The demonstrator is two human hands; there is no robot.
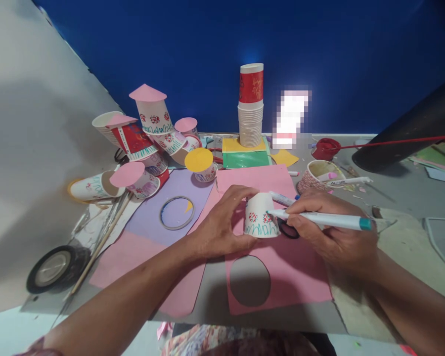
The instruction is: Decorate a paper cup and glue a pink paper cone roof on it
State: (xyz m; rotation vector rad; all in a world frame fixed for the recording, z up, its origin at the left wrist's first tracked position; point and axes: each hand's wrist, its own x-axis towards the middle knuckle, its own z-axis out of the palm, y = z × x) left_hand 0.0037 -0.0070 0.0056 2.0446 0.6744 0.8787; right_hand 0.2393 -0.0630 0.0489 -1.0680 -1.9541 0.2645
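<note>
paper cup point(260, 203): far side hidden | black cylinder point(408, 126): cut off right | bright rectangle point(292, 116): pixelated

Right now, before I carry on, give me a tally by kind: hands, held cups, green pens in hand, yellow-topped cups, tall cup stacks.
Hands: 2, the left hand and the right hand
Cups in hand: 1, the held cup
Pens: 1, the green pen
Cups with yellow tops: 1, the yellow-topped cup
Stacks: 1, the tall cup stack
Total: 6
</note>
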